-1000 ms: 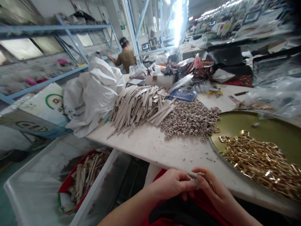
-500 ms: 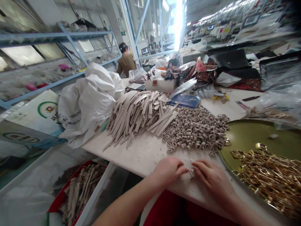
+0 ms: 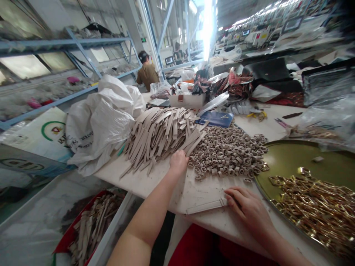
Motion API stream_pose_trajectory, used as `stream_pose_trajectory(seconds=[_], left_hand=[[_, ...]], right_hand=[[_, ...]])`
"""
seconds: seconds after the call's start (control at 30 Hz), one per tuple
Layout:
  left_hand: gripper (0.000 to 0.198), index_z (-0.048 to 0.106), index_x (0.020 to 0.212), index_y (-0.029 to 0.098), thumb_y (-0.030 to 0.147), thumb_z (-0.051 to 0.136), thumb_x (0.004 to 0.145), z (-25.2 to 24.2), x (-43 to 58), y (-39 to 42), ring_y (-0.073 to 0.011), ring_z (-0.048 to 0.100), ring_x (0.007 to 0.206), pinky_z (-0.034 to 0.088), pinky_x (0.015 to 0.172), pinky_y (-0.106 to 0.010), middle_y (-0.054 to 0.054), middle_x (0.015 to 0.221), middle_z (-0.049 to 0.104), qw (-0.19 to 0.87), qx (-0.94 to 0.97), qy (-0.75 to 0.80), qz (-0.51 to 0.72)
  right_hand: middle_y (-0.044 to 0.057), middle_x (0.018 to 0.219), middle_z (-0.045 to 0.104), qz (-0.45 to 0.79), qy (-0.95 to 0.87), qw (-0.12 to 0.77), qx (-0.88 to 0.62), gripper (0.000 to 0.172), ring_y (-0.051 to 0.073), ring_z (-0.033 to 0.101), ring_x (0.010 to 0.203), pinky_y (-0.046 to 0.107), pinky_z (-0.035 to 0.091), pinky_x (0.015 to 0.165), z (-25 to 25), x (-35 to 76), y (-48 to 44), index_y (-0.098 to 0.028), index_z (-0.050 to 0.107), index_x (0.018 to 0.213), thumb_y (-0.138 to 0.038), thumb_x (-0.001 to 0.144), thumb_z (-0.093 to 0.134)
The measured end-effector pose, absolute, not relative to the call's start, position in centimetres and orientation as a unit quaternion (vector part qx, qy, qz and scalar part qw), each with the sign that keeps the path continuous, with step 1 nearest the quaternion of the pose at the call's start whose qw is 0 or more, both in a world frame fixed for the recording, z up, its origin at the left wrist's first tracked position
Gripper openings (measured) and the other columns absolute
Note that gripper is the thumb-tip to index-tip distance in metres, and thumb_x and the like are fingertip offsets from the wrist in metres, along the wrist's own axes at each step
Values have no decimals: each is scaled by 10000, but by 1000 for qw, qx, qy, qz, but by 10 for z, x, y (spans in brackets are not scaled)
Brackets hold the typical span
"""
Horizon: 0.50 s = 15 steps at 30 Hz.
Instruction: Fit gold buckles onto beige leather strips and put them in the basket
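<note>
My left hand reaches forward to the near edge of a heap of beige leather strips, with its fingers curled among the strips; what they grip is hidden. My right hand rests on the white table, fingers pinching the end of a flat pale strip that lies along the table's front edge. A pile of small rolled beige loops lies just right of my left hand.
A round brass tray with gold metal buckles sits at the right. A white sack lies at the left. A red bin of strips stands below the table. Another person works far behind. Clutter covers the back.
My left hand has left the right hand and stretched forward to the strip heap. The strip held between both hands now lies flat on the table under my right fingers.
</note>
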<state>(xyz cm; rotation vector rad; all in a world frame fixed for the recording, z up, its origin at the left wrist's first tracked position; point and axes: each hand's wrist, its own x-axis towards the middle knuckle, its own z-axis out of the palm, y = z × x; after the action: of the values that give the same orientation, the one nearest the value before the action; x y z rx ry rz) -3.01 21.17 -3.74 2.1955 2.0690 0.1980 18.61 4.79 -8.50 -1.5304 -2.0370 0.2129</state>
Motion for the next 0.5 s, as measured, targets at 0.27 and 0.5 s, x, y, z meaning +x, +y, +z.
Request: stream_pose_trajectory(seconds=[0.27, 0.5], left_hand=[[190, 604, 978, 136, 217, 463, 879, -32, -46, 180, -177, 588, 928, 457, 817, -312, -95, 1008, 619, 38, 732, 678, 61], [273, 557, 1066, 120, 300, 521, 864, -24, -41, 169, -182, 586, 909, 500, 783, -378, -84, 1052, 588, 29, 731, 675, 95]], right_hand=[[86, 938, 650, 64, -765, 297, -567, 258, 231, 584, 861, 362, 429, 794, -79, 181, 44, -177, 635, 913, -296, 899, 407], [77, 908, 649, 41, -733, 357, -577, 242, 208, 597, 838, 320, 462, 754, -76, 186, 42, -176, 621, 932, -278, 892, 406]])
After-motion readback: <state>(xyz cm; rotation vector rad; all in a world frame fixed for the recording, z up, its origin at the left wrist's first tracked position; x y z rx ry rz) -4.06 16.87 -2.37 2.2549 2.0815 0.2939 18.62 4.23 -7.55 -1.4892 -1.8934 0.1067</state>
